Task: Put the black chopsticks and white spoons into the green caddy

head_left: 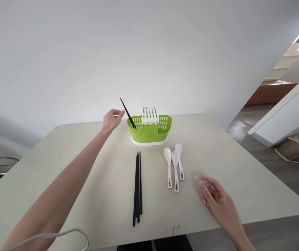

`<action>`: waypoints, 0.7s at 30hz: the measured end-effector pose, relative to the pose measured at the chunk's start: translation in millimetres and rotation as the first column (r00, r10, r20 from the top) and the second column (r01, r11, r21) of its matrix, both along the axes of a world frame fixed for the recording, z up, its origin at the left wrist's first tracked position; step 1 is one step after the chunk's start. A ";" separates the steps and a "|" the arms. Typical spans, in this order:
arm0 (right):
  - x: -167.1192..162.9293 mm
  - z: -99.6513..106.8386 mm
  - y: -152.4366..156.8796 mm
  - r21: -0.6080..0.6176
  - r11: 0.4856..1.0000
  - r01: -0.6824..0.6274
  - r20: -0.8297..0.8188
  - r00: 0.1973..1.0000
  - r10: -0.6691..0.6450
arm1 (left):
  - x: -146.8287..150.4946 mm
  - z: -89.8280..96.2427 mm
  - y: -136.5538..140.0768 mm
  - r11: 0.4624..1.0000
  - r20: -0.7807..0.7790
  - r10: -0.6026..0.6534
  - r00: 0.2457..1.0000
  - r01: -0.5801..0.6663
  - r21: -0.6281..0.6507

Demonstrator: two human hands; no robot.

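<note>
My left hand (112, 119) is at the left end of a green cutlery basket (149, 134) with a white base. Its thumb and forefinger are bent, tips close beside a black chopstick (127, 113) that leans left out of the basket; no finger visibly wraps around it. Several black chopsticks (138, 188) lie side by side on the table in front of the basket. To their right rest three white spoons (175, 167), bowls toward the basket. My right hand (215, 197) hovers right of the spoons, fingers loosely curled and apart, with nothing visible in it.
A white slotted rack (150, 115) spans the basket's middle. The pale table (107, 209) reaches back to a white wall (149, 52). A grey cable (60, 234) crosses below my left forearm. A box (298, 148) sits on the floor at right.
</note>
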State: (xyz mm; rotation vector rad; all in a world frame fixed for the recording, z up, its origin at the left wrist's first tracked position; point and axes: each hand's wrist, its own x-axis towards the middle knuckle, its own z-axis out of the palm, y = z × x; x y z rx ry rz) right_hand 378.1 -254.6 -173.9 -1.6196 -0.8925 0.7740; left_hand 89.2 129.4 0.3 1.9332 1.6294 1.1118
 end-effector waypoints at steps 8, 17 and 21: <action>0.4 3.9 -0.3 -0.020 1.000 0.022 0.039 0.999 -0.022 | -46.5 -20.5 -64.2 0.981 -0.179 -0.130 0.975 0.101 -0.167; 0.2 9.3 -1.5 -0.027 0.999 0.024 0.035 0.999 -0.023 | -28.7 -65.0 -148.3 0.776 -0.382 -0.575 0.723 0.335 -0.534; 0.5 8.7 -1.8 -0.062 0.998 0.024 0.045 0.999 -0.022 | -23.5 -67.4 -158.2 0.760 -0.412 -0.594 0.691 0.313 -0.570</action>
